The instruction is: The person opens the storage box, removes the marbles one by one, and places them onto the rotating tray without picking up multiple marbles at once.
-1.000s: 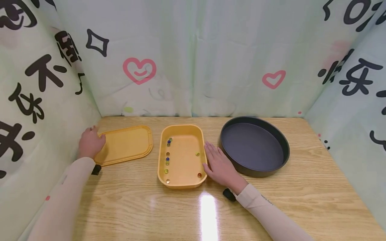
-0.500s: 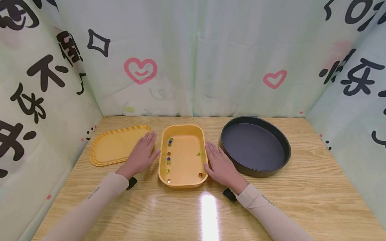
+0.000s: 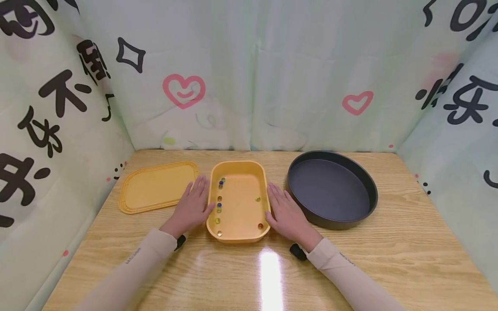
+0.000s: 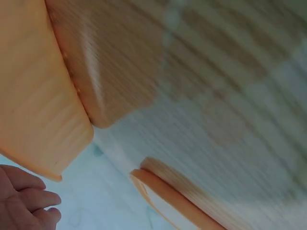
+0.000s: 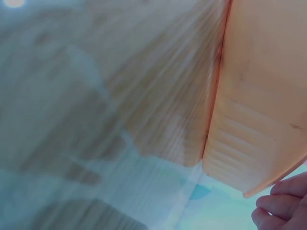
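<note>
Left hand (image 3: 191, 205) and right hand (image 3: 287, 214) were apart, fingers straight, clamped on nothing; yellow tub (image 3: 239, 207) sat between them. Light, even side pressure seemed best, to keep marbles (image 3: 219, 205) from rolling.

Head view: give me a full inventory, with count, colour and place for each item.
Tub: one, yellow-orange, mid-table.
Marbles: about ten, blue, yellow, green, amber, red-orange, clear, on the tub's floor, mostly along its left side.
Flat lid-like panel: one, yellow-orange, left of the tub.
Round pan: one, dark grey, right of the tub.
Table: one, light wood, beneath everything.
Cloth: pale, printed, behind and at both sides; panel count unclear.
Sleeves: two, beige, on the arms.
Wrist devices: two, black, by the cuffs.
Hands: two, left hand and right hand at the tub's sides.
</note>
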### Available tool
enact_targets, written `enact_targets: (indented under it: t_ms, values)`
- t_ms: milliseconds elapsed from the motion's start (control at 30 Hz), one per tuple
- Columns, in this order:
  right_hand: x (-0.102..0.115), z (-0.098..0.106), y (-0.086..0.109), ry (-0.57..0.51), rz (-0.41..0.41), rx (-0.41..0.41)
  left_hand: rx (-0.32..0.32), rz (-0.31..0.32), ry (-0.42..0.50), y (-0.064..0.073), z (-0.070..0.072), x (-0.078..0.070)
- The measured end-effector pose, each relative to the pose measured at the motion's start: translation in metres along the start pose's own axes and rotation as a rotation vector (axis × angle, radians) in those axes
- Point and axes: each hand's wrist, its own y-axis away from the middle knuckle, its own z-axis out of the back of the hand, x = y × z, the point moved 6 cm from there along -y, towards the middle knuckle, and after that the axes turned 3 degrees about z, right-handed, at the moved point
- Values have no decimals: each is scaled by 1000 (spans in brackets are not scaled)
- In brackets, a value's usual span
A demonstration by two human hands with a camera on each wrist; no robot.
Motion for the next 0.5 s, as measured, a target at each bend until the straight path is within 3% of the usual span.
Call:
enact_targets:
  t_ms: [500]
  values:
    - [-3,-3,0,2,0,-5,-46,26,-35,2,-1,-3]
